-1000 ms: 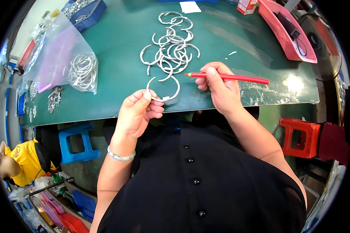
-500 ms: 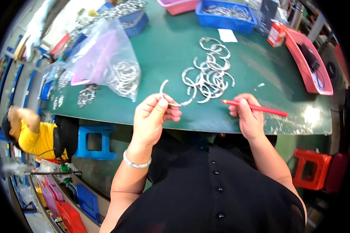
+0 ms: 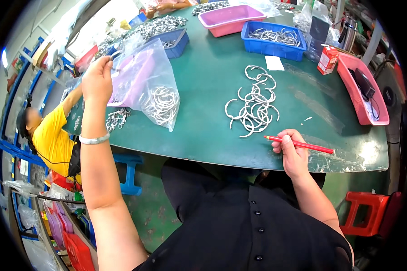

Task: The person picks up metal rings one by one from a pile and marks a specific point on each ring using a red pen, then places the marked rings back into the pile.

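Observation:
My left hand [image 3: 97,82] reaches out to the far left, over the mouth of a clear plastic bag [image 3: 169,77]. Its fingers are closed on an open metal ring [image 3: 115,55], of which only a short curved part shows. Inside the bag lie several similar rings [image 3: 160,105]. At the table's front edge, my right hand [image 3: 295,156] holds a red pencil [image 3: 303,145] lengthwise, its tip pointing left. Just beyond that pencil is a loose pile of silvery C-shaped rings [image 3: 257,108] on the green table [image 3: 199,135].
A blue bin [image 3: 273,53] of rings and a pink bin [image 3: 230,29] stand at the back. To the right are a red carton [image 3: 328,60] and a pink tray [image 3: 364,110]. Small metal hardware [image 3: 117,118] lies by the bag. A person in yellow [image 3: 54,140] sits at left.
My left hand has swung from the table's front edge up and left to the bag, carrying the ring. My right hand still holds the pencil in about the same place. The view has shifted slightly.

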A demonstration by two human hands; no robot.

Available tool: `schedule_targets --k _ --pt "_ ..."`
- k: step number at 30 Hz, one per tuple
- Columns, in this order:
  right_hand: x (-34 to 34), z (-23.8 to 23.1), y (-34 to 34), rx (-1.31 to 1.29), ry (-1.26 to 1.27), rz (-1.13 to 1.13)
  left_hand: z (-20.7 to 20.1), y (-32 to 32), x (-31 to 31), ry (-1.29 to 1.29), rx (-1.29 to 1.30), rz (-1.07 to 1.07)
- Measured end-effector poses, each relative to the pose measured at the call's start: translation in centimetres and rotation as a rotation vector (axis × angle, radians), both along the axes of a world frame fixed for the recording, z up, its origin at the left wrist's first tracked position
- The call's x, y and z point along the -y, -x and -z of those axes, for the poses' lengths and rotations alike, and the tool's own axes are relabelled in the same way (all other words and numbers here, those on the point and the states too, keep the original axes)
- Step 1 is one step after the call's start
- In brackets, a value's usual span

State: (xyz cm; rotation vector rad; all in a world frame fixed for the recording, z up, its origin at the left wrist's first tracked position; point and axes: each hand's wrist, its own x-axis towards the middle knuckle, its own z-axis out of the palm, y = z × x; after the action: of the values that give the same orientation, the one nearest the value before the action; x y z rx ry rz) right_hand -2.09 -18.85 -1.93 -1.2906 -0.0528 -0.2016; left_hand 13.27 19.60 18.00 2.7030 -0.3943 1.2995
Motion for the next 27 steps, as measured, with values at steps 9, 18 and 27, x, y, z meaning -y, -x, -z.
schedule_targets --k 9,18,27 --pt "0.2 0.0 -0.1 -0.019 0.012 0.032 4.6 1.9 9.0 -0.014 0.049 0.244" --pt "0.1 -0.1 -0.1 0.007 0.044 -0.005 16.4 0.1 16.4 0.171 -0.876 0.351" --pt "0.0 -0.6 -0.1 0.006 0.061 -0.006 16.8 -0.8 17.4 0.400 -1.115 0.403"
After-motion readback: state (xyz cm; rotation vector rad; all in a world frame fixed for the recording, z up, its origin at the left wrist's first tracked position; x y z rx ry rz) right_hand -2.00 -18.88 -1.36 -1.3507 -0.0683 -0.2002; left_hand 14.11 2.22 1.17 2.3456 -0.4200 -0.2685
